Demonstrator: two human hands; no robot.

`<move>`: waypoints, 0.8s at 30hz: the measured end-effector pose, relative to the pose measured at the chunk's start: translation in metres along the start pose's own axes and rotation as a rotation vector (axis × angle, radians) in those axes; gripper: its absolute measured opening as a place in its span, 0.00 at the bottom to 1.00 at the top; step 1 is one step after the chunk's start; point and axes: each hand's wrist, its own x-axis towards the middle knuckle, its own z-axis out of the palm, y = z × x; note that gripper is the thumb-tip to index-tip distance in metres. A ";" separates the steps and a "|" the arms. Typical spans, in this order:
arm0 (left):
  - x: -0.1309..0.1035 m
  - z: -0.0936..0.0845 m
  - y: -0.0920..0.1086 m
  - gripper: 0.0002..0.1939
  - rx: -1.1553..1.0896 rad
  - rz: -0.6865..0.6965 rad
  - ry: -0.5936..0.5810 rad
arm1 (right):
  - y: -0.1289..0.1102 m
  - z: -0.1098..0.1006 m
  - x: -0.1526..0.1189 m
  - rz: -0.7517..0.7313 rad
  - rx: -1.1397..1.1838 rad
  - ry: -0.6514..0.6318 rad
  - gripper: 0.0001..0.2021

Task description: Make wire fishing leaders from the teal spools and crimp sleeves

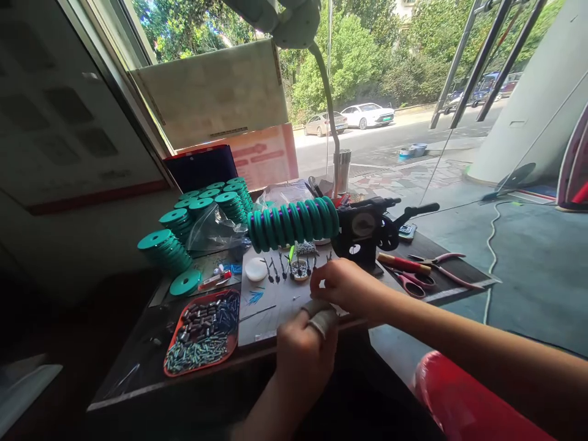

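My left hand (305,346) is closed over the front of a pale work board (255,321), with cloth wraps on its fingers. Just above it, my right hand (337,283) has thumb and fingertips pinched together, close to the left fingers. Whatever lies between the fingers is too small or hidden to make out. Beyond the hands, several small dark pieces with thin stems (277,273) lie in a row beside a round dish of small metal bits (301,278). Thin blue pieces (255,297) and a thin dark rod (260,312) lie on the board to the left.
Green spools (294,223) sit in a row on a black cranked device (362,226) behind the hands. Stacked green spools (165,251) and an orange tray of metal parts (234,331) stand left. Scissors (413,285) and pliers (452,269) lie right; a lamp (328,79) arches above.
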 end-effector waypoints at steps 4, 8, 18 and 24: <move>-0.001 -0.002 0.004 0.05 -0.764 -0.647 -0.059 | 0.016 0.010 -0.033 -0.160 -0.020 0.220 0.09; -0.003 0.001 0.001 0.09 -1.116 -0.992 -0.233 | 0.039 0.034 -0.071 -0.758 -0.288 0.610 0.08; -0.006 -0.002 0.003 0.13 -1.131 -1.096 -0.307 | 0.045 0.072 -0.078 -0.506 0.210 0.422 0.10; -0.006 0.002 0.006 0.07 -0.826 -0.859 -0.180 | 0.031 0.082 -0.097 -0.211 0.460 0.122 0.12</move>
